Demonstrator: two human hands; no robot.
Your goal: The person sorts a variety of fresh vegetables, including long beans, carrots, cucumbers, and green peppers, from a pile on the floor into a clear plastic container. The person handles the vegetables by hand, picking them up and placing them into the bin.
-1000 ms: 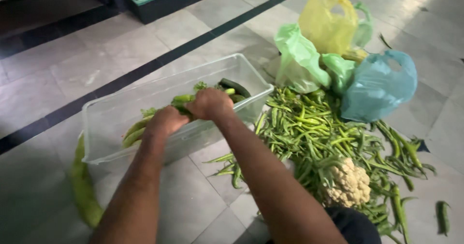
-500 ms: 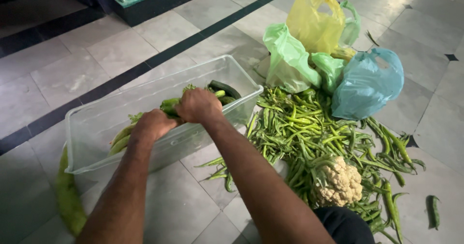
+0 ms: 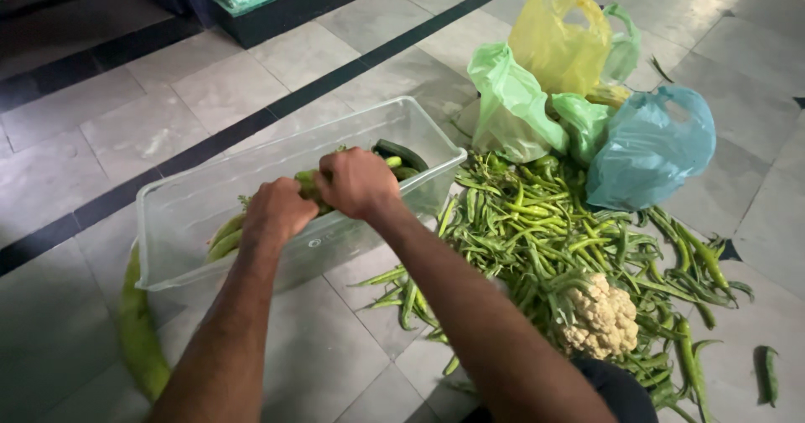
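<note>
Head view shows both hands closed side by side over the near rim of a clear plastic tub [image 3: 180, 247] on the tiled floor [image 3: 335, 364]: the left hand [image 3: 277, 211] and the right hand [image 3: 358, 182] each grip one end of a green vegetable [image 3: 308, 184], which shows only in the gap between the two fists. Its long axis runs from hand to hand, roughly along the tub's length, and it sits just above the tub's inside; neither hand is nearer, since both are clamped on it. Below and beyond the hands, more green vegetables lie in the tub, a dark one [image 3: 401, 152] past the right hand and paler ones [image 3: 225, 237] under the left. To the right of the right arm spreads a heap of green beans [image 3: 545, 230] with a cauliflower [image 3: 599, 316] on its near edge; beyond it stand a yellow bag [image 3: 553, 41], a pale green bag [image 3: 511, 108] and a blue bag [image 3: 650, 150]. A long gourd [image 3: 138, 339] lies outside the tub, left of the left arm. Nothing stands between hands and tub.
</note>
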